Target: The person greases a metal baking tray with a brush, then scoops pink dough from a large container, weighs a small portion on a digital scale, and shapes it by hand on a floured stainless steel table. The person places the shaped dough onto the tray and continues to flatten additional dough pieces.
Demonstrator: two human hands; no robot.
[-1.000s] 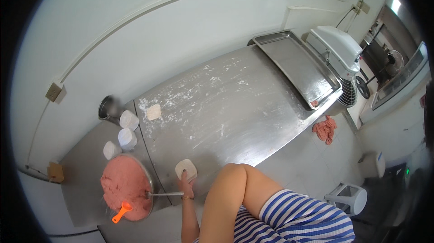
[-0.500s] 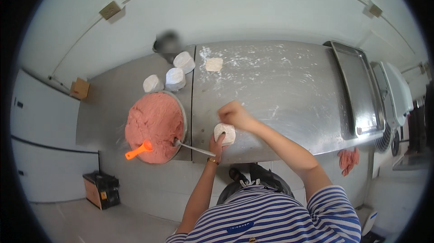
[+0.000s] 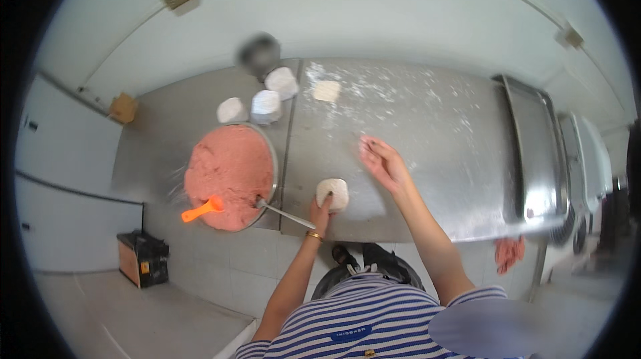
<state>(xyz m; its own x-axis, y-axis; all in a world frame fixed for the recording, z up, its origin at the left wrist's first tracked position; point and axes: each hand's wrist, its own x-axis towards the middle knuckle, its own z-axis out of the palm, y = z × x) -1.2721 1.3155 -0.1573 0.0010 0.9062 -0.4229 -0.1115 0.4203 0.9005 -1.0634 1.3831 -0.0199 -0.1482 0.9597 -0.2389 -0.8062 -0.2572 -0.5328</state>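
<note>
My left hand grips a thick stack of pale, rounded-square dough wrappers near the table's front edge, its thumb on the top. Beyond and to the right, my right hand hangs over the steel table with fingers parted and nothing in them. A flat wrapper lies alone on floured steel farther back. To the left, pink minced filling heaps up in a round metal bowl. An orange scoop rests on it, and a metal spoon stands in it, handle towards my left wrist.
Several white wrapped stacks stand behind the bowl, beside a blurred dark container. A deep metal tray lies at the table's right end. Loose flour dusts the steel table. A pink cloth hangs at the front right.
My right hand has moved right, away from the wrapper stack, and its curled fingers have spread. My left hand keeps hold of the stack. The whole view has shifted slightly.
</note>
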